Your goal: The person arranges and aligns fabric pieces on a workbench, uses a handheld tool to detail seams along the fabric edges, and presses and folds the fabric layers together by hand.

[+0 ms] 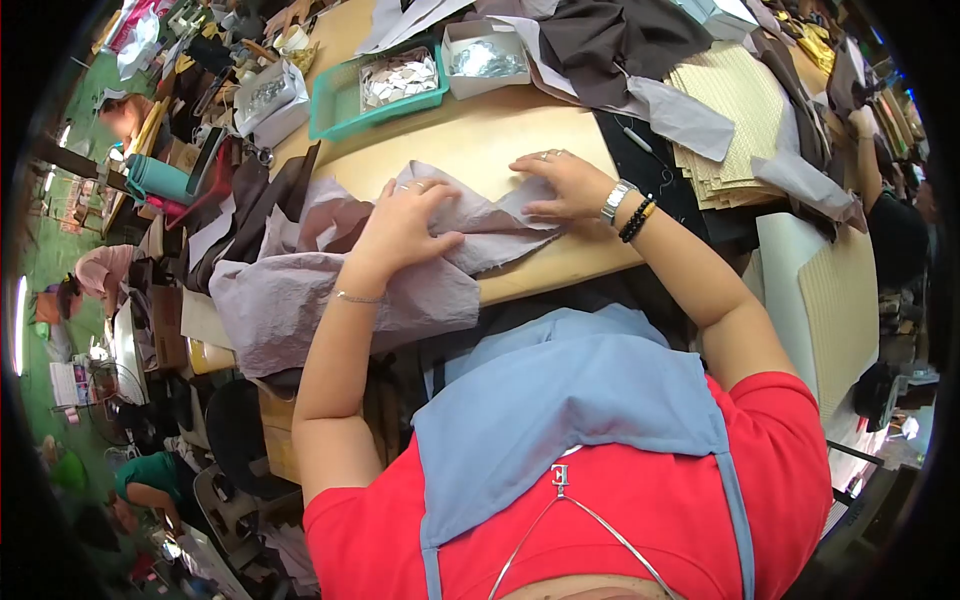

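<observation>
Reaching up-frame, forearms converging: left hand [402,222] over the mauve fabric [345,302] left of centre, right hand [578,188] at its upper-right end. Both have thumbs spread from lightly curled fingers; fingertip contact unclear.

We wore a red short-sleeved shirt [600,525] under a dusty-blue bib apron [570,390] with narrow straps [738,515]. Our silver necklace [522,538] carried a letter-E pendant [560,476]. Our right hand [572,185] had a ring [548,155], a silver wristwatch [616,203] and a black beaded bracelet [632,224]; our left hand [405,232], a ring and a thin silver bracelet [357,298].
</observation>
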Motion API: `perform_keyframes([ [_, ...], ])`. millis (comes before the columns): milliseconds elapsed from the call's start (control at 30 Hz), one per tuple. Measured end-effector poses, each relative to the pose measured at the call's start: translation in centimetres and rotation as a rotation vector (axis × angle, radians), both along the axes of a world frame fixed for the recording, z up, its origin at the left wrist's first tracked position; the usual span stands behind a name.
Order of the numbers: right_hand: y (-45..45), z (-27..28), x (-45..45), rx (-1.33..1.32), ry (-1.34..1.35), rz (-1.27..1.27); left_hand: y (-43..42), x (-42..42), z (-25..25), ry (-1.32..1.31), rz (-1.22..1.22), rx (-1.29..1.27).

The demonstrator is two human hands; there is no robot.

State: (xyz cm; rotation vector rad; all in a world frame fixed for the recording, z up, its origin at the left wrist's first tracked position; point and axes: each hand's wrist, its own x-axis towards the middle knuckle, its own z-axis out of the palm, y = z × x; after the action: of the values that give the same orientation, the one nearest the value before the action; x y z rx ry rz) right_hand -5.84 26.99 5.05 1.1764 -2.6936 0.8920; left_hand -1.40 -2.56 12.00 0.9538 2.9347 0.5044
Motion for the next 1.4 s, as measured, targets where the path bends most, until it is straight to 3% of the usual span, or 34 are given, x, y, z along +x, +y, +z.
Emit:
perform_keyframes([
  [200, -2.1, 2.4, 1.9, 0.029, -0.079, 0.071, 1.3, -2.1, -2.5, 0.047, -0.016, -0.214],
  [233, -2.2, 2.2, 2.3, 0.081, -0.059, 0.079, 1.3, -2.8, -3.4, 0.156, -0.087, -0.116],
  [300, -2.7, 2.4, 2.3, 0.195, -0.078, 0.002, 1.3, -3.4, -3.3, 0.045, 0.009, 0.009],
  [400, -1.8, 0.3, -1.3, -0.161, -0.191, -0.082, 1.4, -4.3, -2.8, 0.120, 0.087, 0.253],
  [533, -1.5, 4.0, -4.4, -0.063, -0.009, -0.107, 1.2, -3.6, -2.4, 0.092, 0.224, 0.438],
  [600, -1.5, 6.0, -5.1, -0.261, -0.070, -0.142, 0.7, -3.2, -1.9, 0.061, 0.306, 0.482],
  [667, -2.2, 7.0, -6.2, -0.468, 0.489, -0.317, -0.7, -4.4, -4.0, 0.177, 0.335, 0.711],
  [733, -2.7, 7.7, -5.2, -0.564, 0.591, -0.335, -1.0, -5.2, -4.0, 0.305, 0.415, 0.854],
  [833, -6.0, 6.0, -0.9, -0.523, 0.068, -0.077, 0.0, -3.8, -1.5, 0.274, 0.623, 0.675],
  [867, -7.2, 5.9, 0.3, -0.420, -0.296, -0.080, 0.7, -3.4, -1.1, 0.268, 0.682, 0.593],
  [900, -8.3, 5.4, 1.0, -0.500, -0.482, -0.046, 1.1, -3.4, -1.4, 0.489, 0.519, 0.458],
  [967, -10.1, 4.4, 0.9, -0.853, -0.772, -0.039, 2.5, -2.3, -1.3, 0.594, 0.283, 0.279],
  [1000, -9.7, 5.5, 0.4, -0.795, -1.108, -0.157, 3.2, -1.8, -1.0, 0.654, 0.165, 0.194],
  [1067, -10.1, 4.0, -0.9, -1.013, -1.252, -0.047, 4.1, -0.6, -0.5, 0.441, 0.121, 0.305],
  [1133, -10.9, 4.2, -1.3, -0.995, -1.010, -0.141, 4.0, 0.1, 0.7, 0.116, 0.180, 0.472],
  [1167, -11.0, 4.9, -1.0, -0.965, -1.030, -0.169, 3.1, 0.1, 1.7, -0.105, 0.264, 0.583],
  [1200, -11.6, 5.2, -1.5, -0.951, -1.021, -0.093, 1.3, -0.7, 2.5, -0.283, 0.315, 0.867],
  [1233, -12.3, 6.0, -1.7, -0.952, -0.836, -0.023, -0.6, -1.6, 3.6, -0.452, 0.460, 1.000],
  [1267, -12.9, 7.3, -1.5, -0.945, -0.653, 0.047, -2.2, -2.4, 4.2, -0.432, 0.510, 1.067],
  [1300, -13.2, 9.5, -0.8, -0.931, -0.691, 0.095, -3.6, -3.2, 4.8, -0.419, 0.562, 1.015],
  [1333, -13.6, 11.1, -0.4, -0.920, -0.727, 0.145, -4.6, -3.6, 5.5, -0.574, 0.389, 1.054],
  [1367, -14.6, 11.1, -1.1, -0.912, -0.573, 0.224, -9.5, -6.2, 1.9, -0.540, 0.195, 0.906],
  [1400, -15.8, 11.1, -1.9, -0.898, -0.420, 0.303, -10.8, -6.5, 0.7, -0.596, 0.137, 0.979],
])
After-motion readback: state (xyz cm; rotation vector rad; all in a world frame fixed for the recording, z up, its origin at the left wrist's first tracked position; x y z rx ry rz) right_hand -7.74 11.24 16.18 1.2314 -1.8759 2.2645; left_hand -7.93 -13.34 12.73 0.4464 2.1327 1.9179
